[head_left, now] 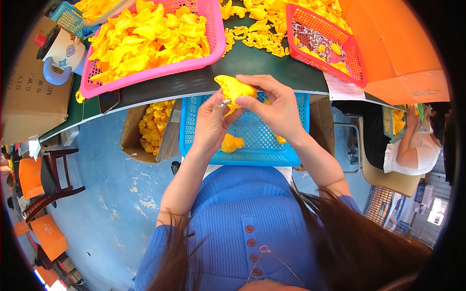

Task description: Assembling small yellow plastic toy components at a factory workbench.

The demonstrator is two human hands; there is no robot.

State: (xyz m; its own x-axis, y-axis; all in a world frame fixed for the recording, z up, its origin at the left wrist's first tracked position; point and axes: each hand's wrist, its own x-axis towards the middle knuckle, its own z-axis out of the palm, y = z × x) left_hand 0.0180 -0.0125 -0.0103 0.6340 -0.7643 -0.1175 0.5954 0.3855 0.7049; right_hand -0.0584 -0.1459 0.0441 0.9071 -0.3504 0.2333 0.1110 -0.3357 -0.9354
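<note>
Above the near table edge, a hollow-looking yellow plastic part (235, 89) with a pointed end is between my two hands. My right hand (280, 109) is closed on its right side, thumb and fingers pinching it. At its lower left, my left hand (211, 121) pinches a small silver metal cylinder (224, 103) against the part. Whether the cylinder is partly inside cannot be made out. Below both hands, a blue mesh basket (262, 159) rests at my lap, with a few yellow parts (232, 143) in it.
A pink basket (155, 72) heaped with yellow pieces stands left on the dark green table (264, 65). To the right, a red basket (357, 63) holds small silver cylinders. Loose yellow pieces (259, 36) lie between them. A cup (65, 51) and an orange box (403, 48) flank these. Another person (412, 150) sits at right.
</note>
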